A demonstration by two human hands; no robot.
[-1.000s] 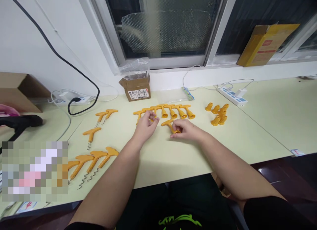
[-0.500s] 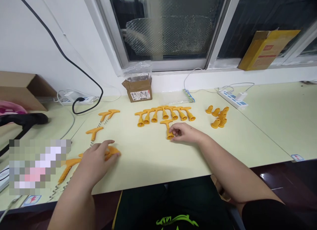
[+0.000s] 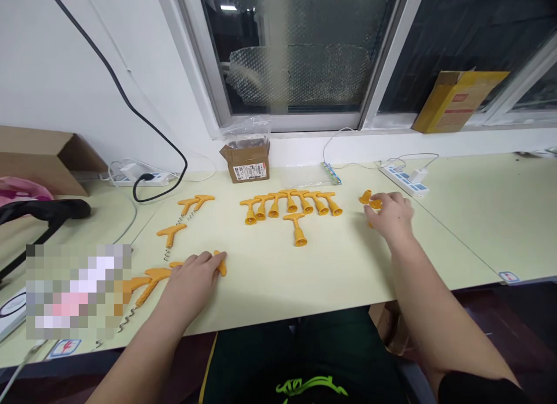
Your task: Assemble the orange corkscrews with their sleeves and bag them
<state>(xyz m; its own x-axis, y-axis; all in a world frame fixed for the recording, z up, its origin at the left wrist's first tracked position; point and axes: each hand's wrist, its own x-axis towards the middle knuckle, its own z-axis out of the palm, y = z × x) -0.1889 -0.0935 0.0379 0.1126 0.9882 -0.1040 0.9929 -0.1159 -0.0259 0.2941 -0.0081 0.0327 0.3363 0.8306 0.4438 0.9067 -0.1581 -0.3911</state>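
**Desk:** Since half a second ago, what is changing at the bench?

**Photographer:** Right hand (image 3: 390,216) is leaving the lone capped corkscrew (image 3: 296,228) at the middle of the table (image 3: 461,230) and is reaching out to the cluster of loose orange caps (image 3: 366,198) on the right. Left hand (image 3: 194,278) is staying low at the near left, over the bare corkscrews (image 3: 150,279).

**Desk:** How are the hands gripping?

**Photographer:** Right fingers are curling down over the caps, touching them; whether they are pinching one I cannot tell, since the palm is hiding most of the pile. Left hand is lying flat, fingers loosely together, pressing on a corkscrew handle (image 3: 220,263) whose orange tip is poking out past the fingertips. It is covering rather than lifting.

**Desk:** And the layout around them?

**Photographer:** Seven capped pieces are lying in a neat row (image 3: 290,203) beyond the lone one, caps pointing toward the person, apparently so finished pieces are staying sorted. Uncapped ones, metal spirals showing, are lying to the left: a pair (image 3: 195,203) far back, a single (image 3: 171,235) nearer, more beside the left wrist. Each hand seems to be working its own supply, caps right, bare screws left.

**Desk:** Background?

**Photographer:** A small cardboard box (image 3: 246,161) is sitting against the window sill, a power strip (image 3: 404,178) is lying behind the caps, and a yellow carton (image 3: 456,99) is leaning on the ledge.
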